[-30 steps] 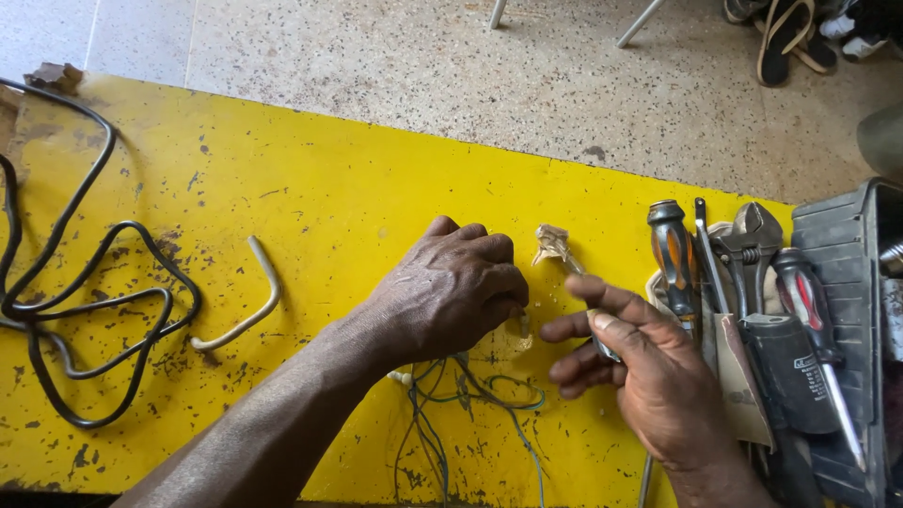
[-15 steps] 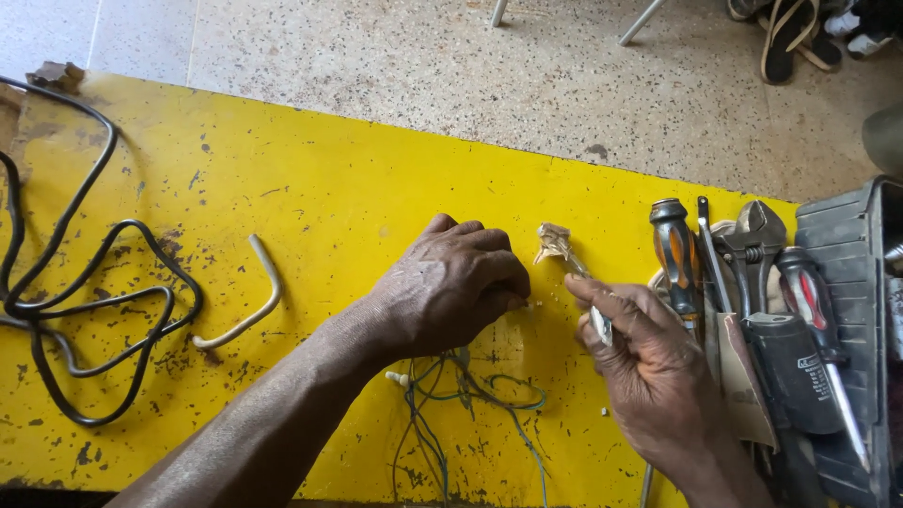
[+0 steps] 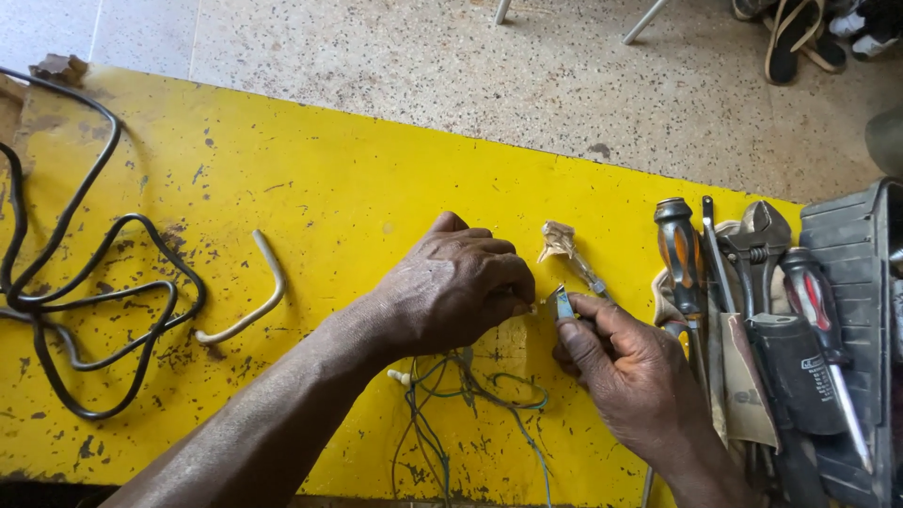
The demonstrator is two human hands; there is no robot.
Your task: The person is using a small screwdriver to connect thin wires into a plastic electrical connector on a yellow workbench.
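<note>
Over a yellow table (image 3: 310,198), the left hand (image 3: 456,292) closes knuckles-up on thin wires (image 3: 470,390) trailing toward the person, while the right hand (image 3: 630,376), just beside it, pinches a small blade (image 3: 562,303) pointing upright at that fist.

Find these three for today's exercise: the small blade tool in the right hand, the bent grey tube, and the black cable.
small blade tool (image 3: 562,303), head view, on its metal tip.
bent grey tube (image 3: 267,293), head view, on its curve.
black cable (image 3: 141,230), head view, on a loop.
</note>
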